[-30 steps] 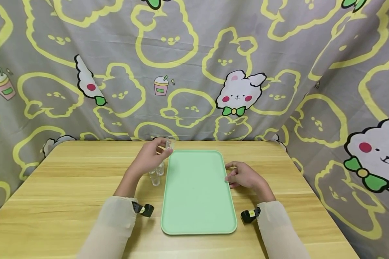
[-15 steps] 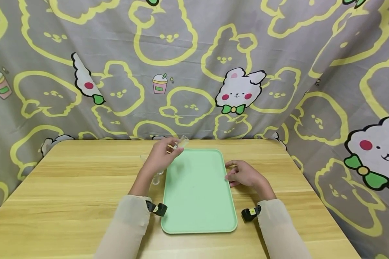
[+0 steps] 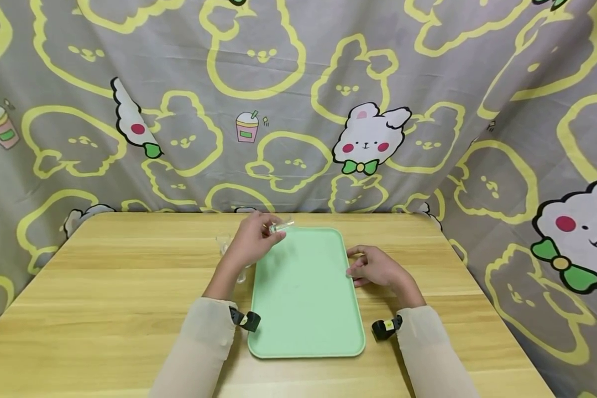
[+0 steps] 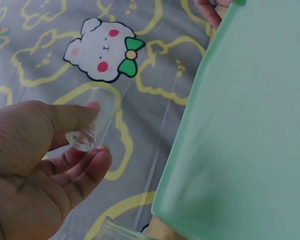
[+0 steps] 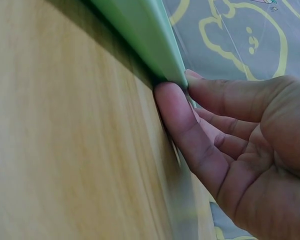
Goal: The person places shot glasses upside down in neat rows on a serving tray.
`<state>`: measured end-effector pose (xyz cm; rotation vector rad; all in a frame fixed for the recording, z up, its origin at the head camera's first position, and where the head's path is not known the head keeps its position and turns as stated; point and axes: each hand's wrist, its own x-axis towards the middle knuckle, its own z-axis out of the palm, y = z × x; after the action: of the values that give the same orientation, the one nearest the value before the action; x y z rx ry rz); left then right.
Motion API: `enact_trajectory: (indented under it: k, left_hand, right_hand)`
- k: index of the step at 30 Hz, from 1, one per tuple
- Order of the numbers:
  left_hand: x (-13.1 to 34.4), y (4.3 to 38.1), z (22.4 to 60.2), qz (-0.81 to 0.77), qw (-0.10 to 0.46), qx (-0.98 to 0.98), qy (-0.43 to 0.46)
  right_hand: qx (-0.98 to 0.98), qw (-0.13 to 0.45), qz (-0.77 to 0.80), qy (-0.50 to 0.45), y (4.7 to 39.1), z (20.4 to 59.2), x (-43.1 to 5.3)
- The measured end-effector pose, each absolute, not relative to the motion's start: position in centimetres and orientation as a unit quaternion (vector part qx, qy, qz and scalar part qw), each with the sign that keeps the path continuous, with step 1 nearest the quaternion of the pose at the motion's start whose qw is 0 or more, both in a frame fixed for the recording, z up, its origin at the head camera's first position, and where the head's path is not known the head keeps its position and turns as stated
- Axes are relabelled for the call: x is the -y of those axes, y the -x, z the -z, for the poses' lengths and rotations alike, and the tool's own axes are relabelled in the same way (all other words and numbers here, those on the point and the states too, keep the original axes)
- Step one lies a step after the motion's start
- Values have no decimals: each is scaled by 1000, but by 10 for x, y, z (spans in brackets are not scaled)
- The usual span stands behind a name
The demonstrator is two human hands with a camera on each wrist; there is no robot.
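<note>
My left hand (image 3: 252,242) pinches a small clear shot glass (image 3: 282,225) between thumb and fingers. It holds the glass tilted, close over the far left corner of a pale green tray (image 3: 303,298). In the left wrist view the thick base of the shot glass (image 4: 106,107) lies toward the fingers, and its mouth points away from the palm. My right hand (image 3: 378,269) grips the tray's right edge; in the right wrist view the thumb lies on the rim and a finger (image 5: 177,110) presses against its side.
More clear glasses (image 3: 223,242) stand on the wooden table (image 3: 104,298) left of the tray, partly hidden behind my left hand and wrist. A grey patterned curtain (image 3: 288,116) hangs along the table's far edge and right side.
My left hand has carried the shot glass rightward to the tray's far left corner, and the glass has tipped from upright to nearly lying. The right hand stays at the tray's edge.
</note>
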<state>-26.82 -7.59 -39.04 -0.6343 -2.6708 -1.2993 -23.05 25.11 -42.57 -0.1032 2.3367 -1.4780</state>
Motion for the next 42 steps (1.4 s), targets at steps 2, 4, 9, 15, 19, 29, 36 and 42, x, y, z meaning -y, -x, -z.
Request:
enact_trajectory:
  k: [2,4,9,15,19,29,36,42]
  left_hand:
    - [77,268,390,424,47,881,207]
    - [78,267,390,422,40,883,203]
    - [79,267,390,418,26,887,194]
    - [77,267,390,408,16,894,184]
    - [78,267,389,403,14,897,180]
    - [80,268,390,381,4,905,190]
    - [74,269,392,383,-7,905,188]
    - [72,268,396,374,-18,907,192]
  right_hand:
    - [-830,187,524,37,231,425,-251]
    - [-830,188,524,38,232,425,-251]
    - [-829,190,524,38,234,425,-251]
    - [-827,193,526,38,234,425,-251]
    - [-829,193,523,41,235,425,-249]
    - [-830,196,520,42,236,427,-248]
    - [-832,196,518,32,233,426,-250]
    - [-832,194,518,40,232,425,-252]
